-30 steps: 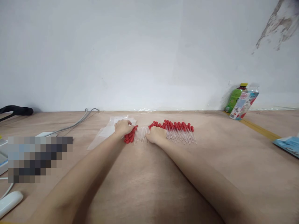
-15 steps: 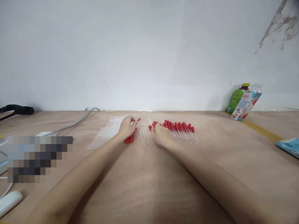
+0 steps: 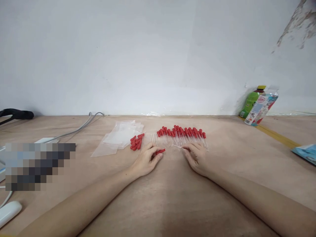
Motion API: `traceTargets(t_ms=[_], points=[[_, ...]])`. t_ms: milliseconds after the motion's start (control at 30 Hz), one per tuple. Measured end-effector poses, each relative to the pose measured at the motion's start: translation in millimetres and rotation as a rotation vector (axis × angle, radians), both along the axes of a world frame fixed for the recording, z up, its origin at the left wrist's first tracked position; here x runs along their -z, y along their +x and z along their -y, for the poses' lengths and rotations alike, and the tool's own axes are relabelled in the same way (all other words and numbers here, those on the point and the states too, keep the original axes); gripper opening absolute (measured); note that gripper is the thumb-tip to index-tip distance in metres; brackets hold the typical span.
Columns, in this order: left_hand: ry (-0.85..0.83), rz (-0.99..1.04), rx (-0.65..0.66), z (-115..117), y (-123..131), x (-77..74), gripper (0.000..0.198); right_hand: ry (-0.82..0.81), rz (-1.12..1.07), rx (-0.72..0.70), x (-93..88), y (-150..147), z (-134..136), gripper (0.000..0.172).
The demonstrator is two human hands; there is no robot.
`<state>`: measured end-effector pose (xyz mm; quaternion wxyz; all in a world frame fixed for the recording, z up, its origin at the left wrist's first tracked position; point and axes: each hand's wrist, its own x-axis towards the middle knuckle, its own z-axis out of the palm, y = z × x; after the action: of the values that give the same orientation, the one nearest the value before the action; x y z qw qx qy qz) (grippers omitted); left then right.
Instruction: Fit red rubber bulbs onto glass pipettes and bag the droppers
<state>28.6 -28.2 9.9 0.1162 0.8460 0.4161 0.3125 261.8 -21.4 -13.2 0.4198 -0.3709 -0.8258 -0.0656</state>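
Observation:
Between the thumb and fingers of my left hand (image 3: 147, 160) is a red rubber bulb (image 3: 160, 151), its end pointing right. My right hand (image 3: 197, 158) pinches a thin clear glass tube (image 3: 177, 146) that points left toward the bulb; a gap separates the two. Behind my hands lies a row of droppers with red bulbs (image 3: 189, 131) on clear tubes. Loose clear tubes (image 3: 148, 137) lie side by side just beyond my left hand. A small pile of loose red bulbs (image 3: 136, 143) sits to their left.
Clear plastic bags (image 3: 118, 135) lie flat at the left of the pile. A grey cable (image 3: 74, 132) runs along the left side. Two drink bottles (image 3: 258, 107) lean together by the wall at the right. A blue packet (image 3: 306, 154) lies at the right edge.
Both hands have come back toward me from the bulb pile and the row, and now rest on the near side. My right hand has moved right, and its tube has swung from upright to nearly level.

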Motion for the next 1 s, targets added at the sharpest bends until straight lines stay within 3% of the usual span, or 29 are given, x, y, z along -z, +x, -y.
traceTargets(t_ms=[233, 767, 1000], points=[[-0.007, 0.048, 0.023, -1, -1, 3.2, 0.023, -0.029, 0.021, -0.089, -0.2, -14, 5, 0.013], [0.002, 0.078, 0.15, 0, -2, 4.7, 0.021, -0.055, 0.11, -0.234, 2.3, -10, -1, 0.015], [-0.01, 0.011, 0.174, 2, -3, 4.1, 0.022, -0.01, 0.185, -0.154, -0.9, -10, 4, 0.018]])
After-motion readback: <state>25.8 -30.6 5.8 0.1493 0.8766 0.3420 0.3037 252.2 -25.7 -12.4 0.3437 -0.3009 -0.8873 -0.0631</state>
